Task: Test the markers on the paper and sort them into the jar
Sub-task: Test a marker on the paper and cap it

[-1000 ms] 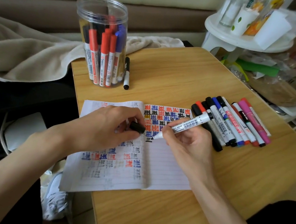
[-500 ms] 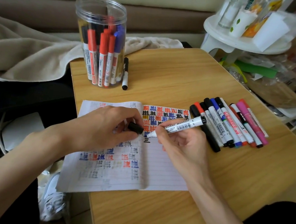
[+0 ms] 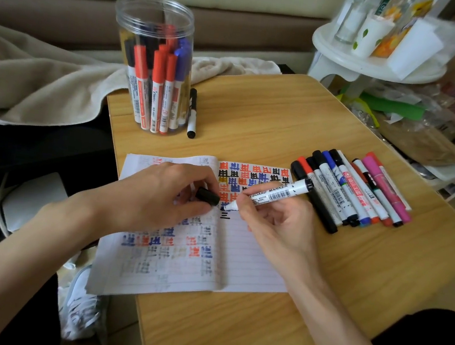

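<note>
An open lined notebook (image 3: 249, 265) lies on the wooden table (image 3: 257, 335), its pages covered with red, blue and black test marks. My right hand (image 3: 274, 222) grips a white whiteboard marker (image 3: 272, 194), uncapped, its tip just above a fresh black mark near the page fold. My left hand (image 3: 156, 195) rests on the left page and pinches the marker's black cap (image 3: 207, 195), close to the tip. A clear plastic jar (image 3: 153, 67) with several red, blue and black markers stands at the table's far left.
Several loose markers (image 3: 354, 189) lie in a row right of the notebook. One black-capped marker (image 3: 192, 112) lies beside the jar. A beige blanket (image 3: 36, 77) sits left of the table, a cluttered white shelf (image 3: 377, 61) at the back right.
My right hand has drawn the marker tip slightly left and up off the fresh black strokes, closer to the cap in my left hand. The left hand has stayed on the page.
</note>
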The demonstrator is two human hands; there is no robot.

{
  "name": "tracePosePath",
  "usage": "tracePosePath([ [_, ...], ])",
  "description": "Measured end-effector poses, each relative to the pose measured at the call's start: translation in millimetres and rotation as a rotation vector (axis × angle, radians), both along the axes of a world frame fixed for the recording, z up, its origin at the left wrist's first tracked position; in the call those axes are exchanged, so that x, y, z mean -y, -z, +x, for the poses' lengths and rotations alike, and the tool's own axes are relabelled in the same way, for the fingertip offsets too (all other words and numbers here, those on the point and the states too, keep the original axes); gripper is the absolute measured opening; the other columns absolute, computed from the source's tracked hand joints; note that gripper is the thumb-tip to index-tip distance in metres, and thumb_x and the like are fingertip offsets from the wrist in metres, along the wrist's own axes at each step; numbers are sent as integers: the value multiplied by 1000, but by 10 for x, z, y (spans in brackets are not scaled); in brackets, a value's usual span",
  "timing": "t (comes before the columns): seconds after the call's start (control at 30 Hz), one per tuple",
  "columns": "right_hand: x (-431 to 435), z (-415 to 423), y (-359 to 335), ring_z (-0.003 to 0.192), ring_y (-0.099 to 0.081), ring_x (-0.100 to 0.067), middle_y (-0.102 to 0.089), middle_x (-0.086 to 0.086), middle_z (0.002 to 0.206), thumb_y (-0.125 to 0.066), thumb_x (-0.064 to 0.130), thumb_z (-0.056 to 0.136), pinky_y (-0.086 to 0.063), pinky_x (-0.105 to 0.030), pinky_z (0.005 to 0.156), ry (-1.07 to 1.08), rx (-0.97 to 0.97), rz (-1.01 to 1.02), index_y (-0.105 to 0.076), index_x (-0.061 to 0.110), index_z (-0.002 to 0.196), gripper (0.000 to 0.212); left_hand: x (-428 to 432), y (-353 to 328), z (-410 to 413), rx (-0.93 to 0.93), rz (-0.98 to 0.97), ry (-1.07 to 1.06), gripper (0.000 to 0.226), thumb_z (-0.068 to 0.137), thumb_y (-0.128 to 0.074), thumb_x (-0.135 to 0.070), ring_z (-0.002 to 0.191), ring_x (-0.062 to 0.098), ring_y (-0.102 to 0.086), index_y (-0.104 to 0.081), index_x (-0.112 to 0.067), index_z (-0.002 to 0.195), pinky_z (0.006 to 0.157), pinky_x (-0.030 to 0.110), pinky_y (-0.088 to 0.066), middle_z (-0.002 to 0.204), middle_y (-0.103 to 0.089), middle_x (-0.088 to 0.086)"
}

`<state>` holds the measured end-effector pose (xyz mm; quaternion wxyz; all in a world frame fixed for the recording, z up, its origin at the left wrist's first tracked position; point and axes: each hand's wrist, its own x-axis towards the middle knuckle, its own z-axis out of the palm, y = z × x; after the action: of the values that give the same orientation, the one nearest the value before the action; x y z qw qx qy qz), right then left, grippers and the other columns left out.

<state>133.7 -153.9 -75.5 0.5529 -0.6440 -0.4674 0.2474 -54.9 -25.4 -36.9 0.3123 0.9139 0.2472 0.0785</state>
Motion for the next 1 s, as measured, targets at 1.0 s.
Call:
tracePosePath([
  [1.0, 44, -25, -82, 60, -62, -5, -74, 7, 70, -77, 8, 88, -48, -20, 55, 49, -72, -17, -77, 14, 88, 7, 2, -5, 0, 10, -12, 5, 15, 96, -67, -32, 86, 6, -58, -63, -37, 109, 73, 15, -47, 90, -64, -22],
])
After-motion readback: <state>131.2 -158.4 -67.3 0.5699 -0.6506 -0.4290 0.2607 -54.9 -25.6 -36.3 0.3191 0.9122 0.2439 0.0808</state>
